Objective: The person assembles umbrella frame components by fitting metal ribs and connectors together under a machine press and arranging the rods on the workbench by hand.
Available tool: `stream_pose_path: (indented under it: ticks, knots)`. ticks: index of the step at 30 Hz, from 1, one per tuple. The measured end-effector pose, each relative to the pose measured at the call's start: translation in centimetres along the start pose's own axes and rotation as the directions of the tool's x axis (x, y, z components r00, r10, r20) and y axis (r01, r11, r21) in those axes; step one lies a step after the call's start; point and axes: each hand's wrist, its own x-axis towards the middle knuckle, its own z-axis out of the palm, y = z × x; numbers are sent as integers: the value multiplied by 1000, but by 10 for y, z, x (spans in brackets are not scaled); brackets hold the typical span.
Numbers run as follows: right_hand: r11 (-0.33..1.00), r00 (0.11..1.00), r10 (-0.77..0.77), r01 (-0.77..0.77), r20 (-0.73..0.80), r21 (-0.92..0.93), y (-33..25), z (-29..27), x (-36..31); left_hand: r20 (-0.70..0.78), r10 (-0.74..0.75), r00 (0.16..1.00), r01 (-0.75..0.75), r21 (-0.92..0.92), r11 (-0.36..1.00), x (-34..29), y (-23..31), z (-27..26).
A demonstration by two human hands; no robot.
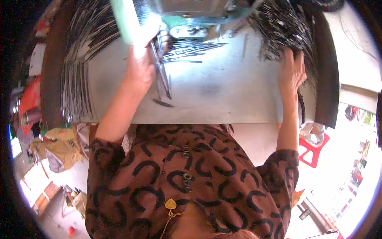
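Observation:
My left hand (140,65) is closed around several long thin dark strips (162,73) that slant down toward the near edge of the metal table (238,95). Glare washes out part of that hand, beside a green machine (234,18) with a bolted metal plate (189,32). Under the plate lies a loose bundle of dark strips (191,51). A short curved dark piece (163,103) rests nearer to me. At the right, my right hand (292,71) reaches with bent fingers into a heap of shiny dark pieces (282,30); what its fingertips pinch is hidden.
Rows of dark strips (75,91) lie along the table's left side, with more strips (101,30) behind them. Dark raised borders (327,75) flank the tabletop. A red stool (312,149) stands below at the right, and tan cloth (59,147) lies at the left.

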Motion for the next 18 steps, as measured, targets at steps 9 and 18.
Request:
stream_pose_path:
  ticks: [9, 18]
  knots:
    - [728, 966, -245, 239, -82, 642, -157, -67, 13, 85, 14, 996, -18, 42, 999, -14, -9, 19]
    - [42, 833, -57, -549, 551, 834, -184, -42, 26, 247, 146, 958, -199, 204, 958, -13, -4, 24]
